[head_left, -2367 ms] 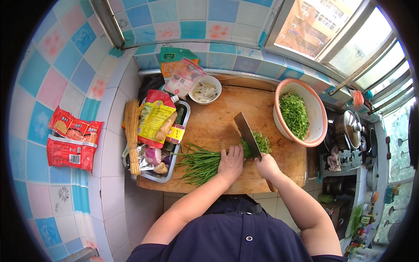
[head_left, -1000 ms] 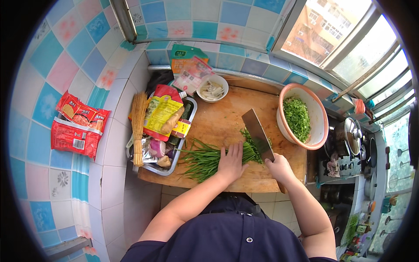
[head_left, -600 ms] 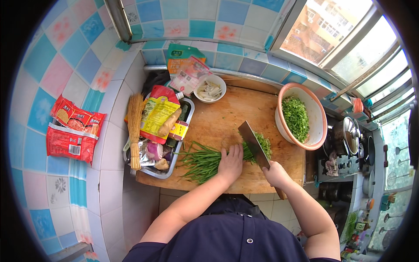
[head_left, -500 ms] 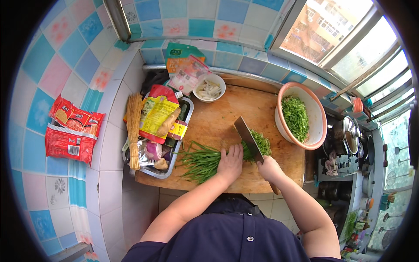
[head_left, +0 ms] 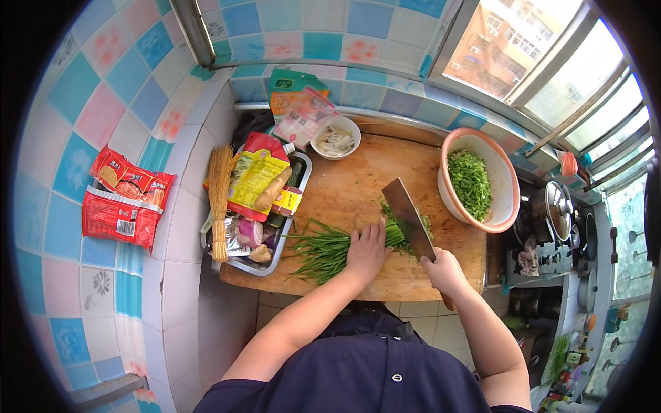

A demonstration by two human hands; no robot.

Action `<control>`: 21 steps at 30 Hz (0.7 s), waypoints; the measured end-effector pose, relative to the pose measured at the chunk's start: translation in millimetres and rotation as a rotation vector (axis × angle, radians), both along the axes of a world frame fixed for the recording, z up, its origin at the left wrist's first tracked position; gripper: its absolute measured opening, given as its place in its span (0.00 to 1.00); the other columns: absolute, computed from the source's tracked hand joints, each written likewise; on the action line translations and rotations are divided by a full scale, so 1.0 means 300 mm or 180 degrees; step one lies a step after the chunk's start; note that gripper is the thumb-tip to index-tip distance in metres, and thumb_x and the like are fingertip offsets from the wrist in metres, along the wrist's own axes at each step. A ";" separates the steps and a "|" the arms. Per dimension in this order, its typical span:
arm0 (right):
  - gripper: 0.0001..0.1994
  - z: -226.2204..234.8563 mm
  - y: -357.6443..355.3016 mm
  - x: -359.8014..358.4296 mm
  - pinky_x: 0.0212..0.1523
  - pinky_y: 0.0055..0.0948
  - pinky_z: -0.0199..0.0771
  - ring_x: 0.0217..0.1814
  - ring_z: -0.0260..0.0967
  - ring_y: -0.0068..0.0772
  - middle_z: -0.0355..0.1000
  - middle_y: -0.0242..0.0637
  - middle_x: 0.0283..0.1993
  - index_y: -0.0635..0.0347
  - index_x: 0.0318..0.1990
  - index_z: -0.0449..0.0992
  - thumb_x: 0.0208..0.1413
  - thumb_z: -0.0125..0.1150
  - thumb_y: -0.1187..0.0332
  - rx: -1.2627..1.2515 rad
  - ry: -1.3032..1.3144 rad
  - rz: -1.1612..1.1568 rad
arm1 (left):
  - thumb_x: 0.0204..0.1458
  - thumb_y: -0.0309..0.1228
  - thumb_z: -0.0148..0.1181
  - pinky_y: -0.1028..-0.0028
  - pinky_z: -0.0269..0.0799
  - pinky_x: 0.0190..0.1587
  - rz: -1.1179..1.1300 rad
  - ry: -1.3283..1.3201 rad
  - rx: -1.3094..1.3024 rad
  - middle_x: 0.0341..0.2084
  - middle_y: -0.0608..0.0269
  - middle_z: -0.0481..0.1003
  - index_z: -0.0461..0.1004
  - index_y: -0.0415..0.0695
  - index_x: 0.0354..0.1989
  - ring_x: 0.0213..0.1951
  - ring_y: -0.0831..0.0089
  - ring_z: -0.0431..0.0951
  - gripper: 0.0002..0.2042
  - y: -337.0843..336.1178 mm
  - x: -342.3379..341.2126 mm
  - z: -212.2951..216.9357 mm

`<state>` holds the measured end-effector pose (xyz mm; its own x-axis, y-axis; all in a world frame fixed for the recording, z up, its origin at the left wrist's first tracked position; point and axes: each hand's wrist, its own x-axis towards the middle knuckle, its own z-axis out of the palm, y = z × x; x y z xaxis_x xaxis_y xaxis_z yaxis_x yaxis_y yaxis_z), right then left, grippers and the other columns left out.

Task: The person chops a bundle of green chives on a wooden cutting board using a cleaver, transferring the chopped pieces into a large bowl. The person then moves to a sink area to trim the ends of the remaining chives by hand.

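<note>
My left hand presses down on a bunch of long green chives, its fingers wrapped over the stems near their cut end. The leafy tips fan out to the left across the wooden cutting board. In my right hand is the handle of a cleaver. Its broad dark blade slants up and left, just right of my left fingers. Chopped chives lie partly hidden behind the blade. A white bowl with an orange rim holds finely chopped greens at the board's right.
Left of the board, a metal tray carries packets, ginger and a purple onion; a straw whisk lies on its edge. Behind stands a small bowl of pale slices. Red packets rest far left. A stove with a lidded pot is right.
The cleaver and my right hand have shifted slightly right, away from my left fingers. My left hand stays on the chives. The whole view has moved a little.
</note>
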<state>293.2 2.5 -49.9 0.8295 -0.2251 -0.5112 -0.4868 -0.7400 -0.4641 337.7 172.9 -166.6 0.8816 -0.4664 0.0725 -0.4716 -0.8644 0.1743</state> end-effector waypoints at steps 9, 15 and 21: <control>0.14 -0.056 0.009 0.000 0.48 0.48 0.70 0.45 0.71 0.59 0.74 0.55 0.38 0.66 0.39 0.73 0.57 0.52 0.62 -0.0580 0.0198 0.0388 | 0.55 0.46 0.51 0.59 0.57 0.54 -0.0148 -0.0212 0.0220 0.52 0.57 0.66 0.60 0.37 0.62 0.53 0.63 0.63 0.31 -0.019 -0.001 -0.017; 0.13 -0.155 0.077 0.074 0.48 0.49 0.71 0.46 0.72 0.58 0.75 0.54 0.39 0.63 0.40 0.72 0.58 0.51 0.61 -0.0742 -0.0026 0.0349 | 0.55 0.45 0.52 0.60 0.58 0.53 -0.0196 -0.0250 0.0253 0.50 0.57 0.66 0.60 0.37 0.62 0.51 0.64 0.64 0.31 -0.017 -0.005 -0.016; 0.14 -0.175 0.035 0.102 0.46 0.46 0.71 0.43 0.72 0.58 0.75 0.56 0.35 0.65 0.36 0.74 0.55 0.54 0.61 -0.0128 -0.0199 -0.0039 | 0.53 0.48 0.54 0.62 0.59 0.53 -0.0150 -0.0100 0.0001 0.50 0.57 0.67 0.59 0.36 0.62 0.51 0.64 0.64 0.34 -0.006 -0.001 0.012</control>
<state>323.7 12.9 -102.4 0.8565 -0.2547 -0.4489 -0.4670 -0.7528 -0.4639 337.5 171.2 -163.0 0.8559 -0.5075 0.0997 -0.5171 -0.8411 0.1586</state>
